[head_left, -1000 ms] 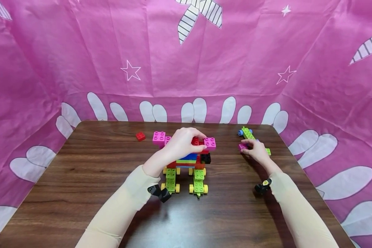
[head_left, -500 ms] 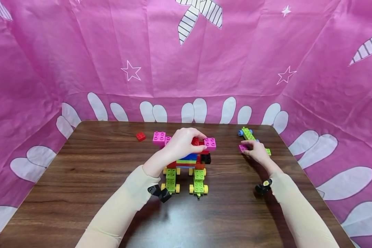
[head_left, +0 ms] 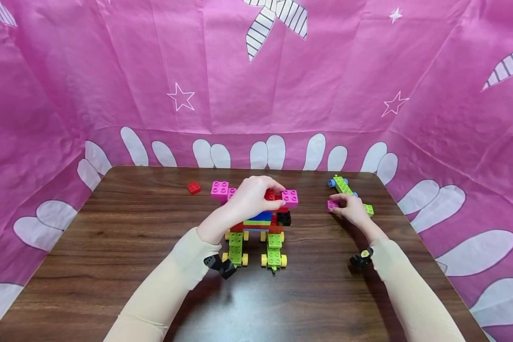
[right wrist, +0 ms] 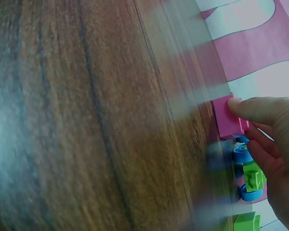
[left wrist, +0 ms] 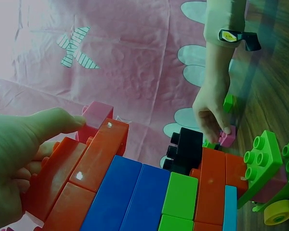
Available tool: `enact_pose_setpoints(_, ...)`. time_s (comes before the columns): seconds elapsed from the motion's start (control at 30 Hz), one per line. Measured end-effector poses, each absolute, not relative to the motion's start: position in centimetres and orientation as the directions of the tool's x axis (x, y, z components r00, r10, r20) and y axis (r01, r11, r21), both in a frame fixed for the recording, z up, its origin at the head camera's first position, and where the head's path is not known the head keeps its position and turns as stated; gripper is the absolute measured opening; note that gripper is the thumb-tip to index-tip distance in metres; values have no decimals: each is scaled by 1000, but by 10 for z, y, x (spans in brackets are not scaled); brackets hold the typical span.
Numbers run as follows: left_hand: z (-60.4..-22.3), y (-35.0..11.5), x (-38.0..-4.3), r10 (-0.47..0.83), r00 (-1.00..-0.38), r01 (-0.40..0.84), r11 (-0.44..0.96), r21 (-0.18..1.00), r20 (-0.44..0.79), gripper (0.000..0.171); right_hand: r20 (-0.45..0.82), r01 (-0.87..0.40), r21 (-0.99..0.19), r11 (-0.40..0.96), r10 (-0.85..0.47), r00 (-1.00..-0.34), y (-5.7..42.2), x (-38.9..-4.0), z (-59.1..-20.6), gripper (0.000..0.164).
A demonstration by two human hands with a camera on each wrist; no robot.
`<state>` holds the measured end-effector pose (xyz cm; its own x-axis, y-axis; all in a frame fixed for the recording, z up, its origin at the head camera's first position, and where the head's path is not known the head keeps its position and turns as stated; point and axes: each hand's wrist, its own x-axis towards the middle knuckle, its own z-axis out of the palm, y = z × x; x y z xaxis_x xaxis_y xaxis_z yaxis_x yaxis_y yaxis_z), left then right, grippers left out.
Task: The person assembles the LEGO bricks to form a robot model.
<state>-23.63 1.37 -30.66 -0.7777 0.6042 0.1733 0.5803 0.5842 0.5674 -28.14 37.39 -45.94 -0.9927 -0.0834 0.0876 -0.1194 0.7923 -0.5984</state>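
Observation:
A four-legged toy brick model point(head_left: 257, 217) stands mid-table. It has lime wheeled feet point(head_left: 274, 257), a red and blue body, a black brick point(left wrist: 187, 151) sticking out, and pink bricks at both upper ends. My left hand point(head_left: 254, 195) grips its top. In the left wrist view the thumb touches the pink end brick point(left wrist: 97, 115) while the fingers curl behind the red bricks point(left wrist: 89, 168). Off to the right, my right hand point(head_left: 354, 209) pinches a loose pink brick point(right wrist: 226, 118) low over the tabletop, thumb on one side and fingers on the other.
Behind the right hand lies a lime wheeled base point(head_left: 342, 184) with blue wheels, and a lime brick point(head_left: 368, 209) pokes out beside it. A small red brick point(head_left: 194, 188) lies at the back left. Pink printed cloth point(head_left: 325, 71) surrounds the brown wooden table point(head_left: 90, 266).
My right hand has shifted slightly to the left with the pink brick between its fingers. The left hand and the model keep their place.

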Motion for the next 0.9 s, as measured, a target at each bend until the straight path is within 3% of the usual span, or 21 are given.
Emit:
enact_pose_setpoints(0.57,-307,14,-236,599,-782,577,589,566,174,32,-32,-71,-566,822,-108,-994,379,-282,-462,50)
enact_pose_setpoints(0.9,-308,14,-237,605,-774,592,586,553,189,32,31,-111,-570,814,-113,-993,372,-280,-462,45)
